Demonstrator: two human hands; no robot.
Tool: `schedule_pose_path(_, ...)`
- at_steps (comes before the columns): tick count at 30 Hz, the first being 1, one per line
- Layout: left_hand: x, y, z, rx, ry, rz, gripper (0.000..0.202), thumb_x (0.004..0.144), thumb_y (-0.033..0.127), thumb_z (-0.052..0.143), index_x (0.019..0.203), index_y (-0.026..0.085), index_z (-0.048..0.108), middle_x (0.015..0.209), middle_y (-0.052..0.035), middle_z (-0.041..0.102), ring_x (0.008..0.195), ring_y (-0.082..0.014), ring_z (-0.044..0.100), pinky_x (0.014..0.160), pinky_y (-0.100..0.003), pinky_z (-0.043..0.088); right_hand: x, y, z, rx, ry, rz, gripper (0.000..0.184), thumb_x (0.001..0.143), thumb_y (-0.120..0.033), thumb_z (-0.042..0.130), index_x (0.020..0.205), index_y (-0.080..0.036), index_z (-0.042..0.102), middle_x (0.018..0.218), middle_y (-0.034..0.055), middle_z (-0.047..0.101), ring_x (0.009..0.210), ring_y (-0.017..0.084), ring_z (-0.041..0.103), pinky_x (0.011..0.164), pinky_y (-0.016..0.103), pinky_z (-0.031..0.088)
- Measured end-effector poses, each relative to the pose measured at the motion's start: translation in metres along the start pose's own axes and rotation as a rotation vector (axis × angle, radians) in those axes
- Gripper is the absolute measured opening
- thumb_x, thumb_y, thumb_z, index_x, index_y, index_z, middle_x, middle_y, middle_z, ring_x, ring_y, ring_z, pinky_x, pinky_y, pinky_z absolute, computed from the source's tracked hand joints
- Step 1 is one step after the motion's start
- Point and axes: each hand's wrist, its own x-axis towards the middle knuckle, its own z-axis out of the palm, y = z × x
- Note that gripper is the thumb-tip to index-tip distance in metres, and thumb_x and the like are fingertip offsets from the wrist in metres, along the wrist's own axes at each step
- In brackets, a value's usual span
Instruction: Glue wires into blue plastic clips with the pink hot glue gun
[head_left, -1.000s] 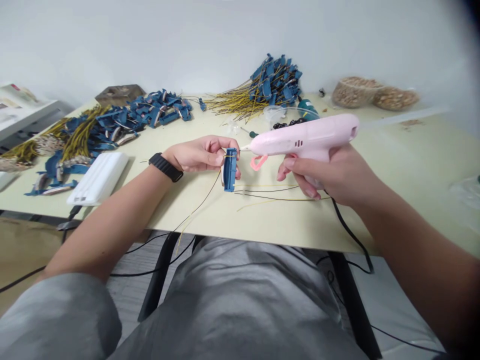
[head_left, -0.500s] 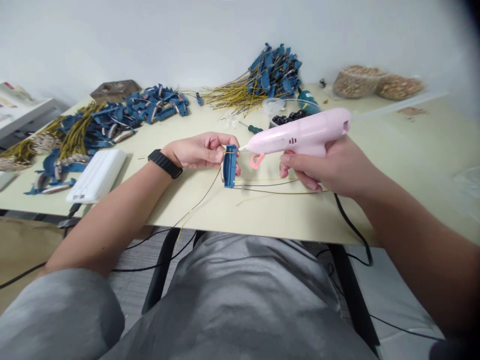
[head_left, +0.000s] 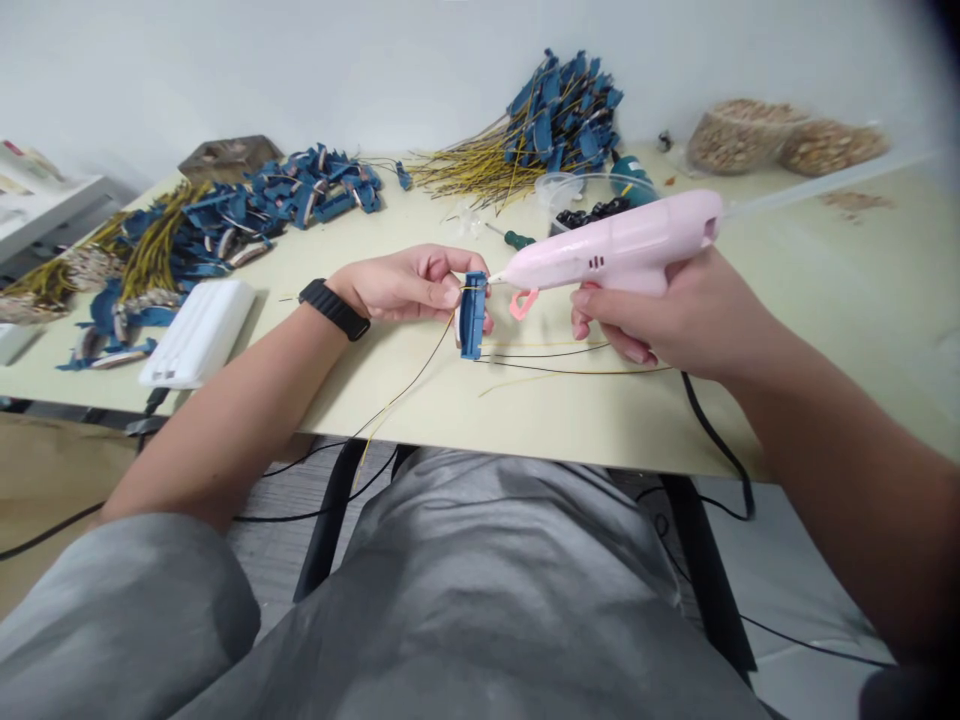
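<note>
My left hand (head_left: 405, 285), with a black watch on its wrist, pinches a small blue plastic part (head_left: 472, 315) and holds it upright on the table. Thin yellow and black wires (head_left: 409, 385) trail from the part toward the table edge. My right hand (head_left: 660, 315) is wrapped round the grip of a pink glue gun (head_left: 615, 255), and the nozzle tip touches the top of the blue part. A black cord (head_left: 712, 430) runs from the gun down over the table's front edge.
Heaps of blue parts with yellow wires lie at the left (head_left: 195, 235) and at the back centre (head_left: 555, 125). A white flat box (head_left: 199, 330) sits left of my arm. A clear tub with dark pieces (head_left: 581, 205), a screwdriver (head_left: 514, 238) and bowls of brown bits (head_left: 750, 140) stand behind.
Both hands, the blue part and the glue gun keep the same hold; they sit a little higher and further right in the picture as my head moves.
</note>
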Motion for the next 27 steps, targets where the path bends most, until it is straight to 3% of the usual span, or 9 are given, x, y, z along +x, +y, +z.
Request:
schedule_pose_path(7,0.011,-0.006,-0.009,-0.028,-0.222,0.121,0.060,0.068,0.047,0.114,0.103,0.014,0.076,0.088,-0.0086,0.086,0.101,-0.0347,0.090,0.099,-0.047,0.073,0.001,0.000,-0.002,-0.028,-0.022,0.016,0.016,0.090,-0.028,0.085,0.082,-0.025,0.071,0.049,-0.0035,0.054,0.039,0.014,0.044,0.038,0.031,0.037)
schedule_pose_path(17,0.013,-0.009,-0.011,-0.002,-0.248,0.147,0.058,0.072,0.052,0.111,0.106,0.018,0.079,0.089,-0.0075,0.088,0.094,-0.0298,0.091,0.096,-0.039,0.073,0.002,0.000,-0.001,-0.091,0.001,0.032,0.020,0.092,-0.027,0.079,0.073,-0.023,0.072,0.046,-0.0019,0.055,0.036,0.013,0.044,0.038,0.030,0.036)
schedule_pose_path(27,0.013,-0.010,-0.013,0.002,-0.267,0.162,0.055,0.076,0.050,0.110,0.107,0.016,0.079,0.092,-0.0100,0.088,0.105,-0.0352,0.091,0.109,-0.050,0.070,0.002,0.003,-0.002,-0.108,-0.026,0.038,0.027,0.092,-0.035,0.085,0.072,-0.025,0.070,0.047,-0.0015,0.053,0.037,0.014,0.043,0.040,0.032,0.040)
